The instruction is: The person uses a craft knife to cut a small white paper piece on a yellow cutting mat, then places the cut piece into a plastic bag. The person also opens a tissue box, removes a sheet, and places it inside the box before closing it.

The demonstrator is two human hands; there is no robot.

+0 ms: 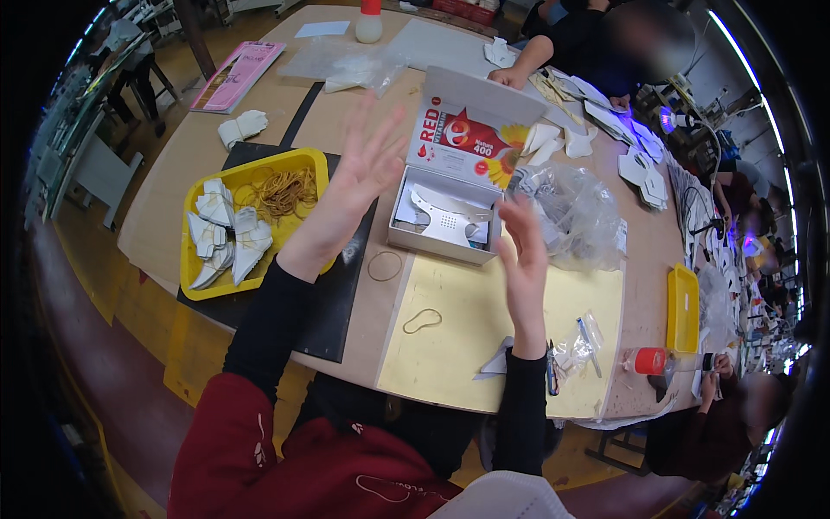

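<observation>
My left hand [370, 160] is raised over the table with its fingers spread, slightly blurred, and nothing is in it. My right hand [524, 251] is also up, fingers apart and holding nothing, beside the right edge of an open cardboard box [441, 246]. Inside the box lie a white perforated cut piece [445, 216] and other items that I cannot make out. The box's printed red-and-white lid [458, 130] stands raised at the back. Left of my left forearm, a yellow tray [187, 259] holds rubber bands [285, 192] and several banded bundles of white pieces [251, 242].
A yellow sheet [458, 363] lies in front of the box, with a loose rubber band [422, 321] and snips [552, 370] on it. Crumpled clear plastic bags [571, 216] sit to the right. Another yellow tray [683, 307] stands farther right. Other people work around the table.
</observation>
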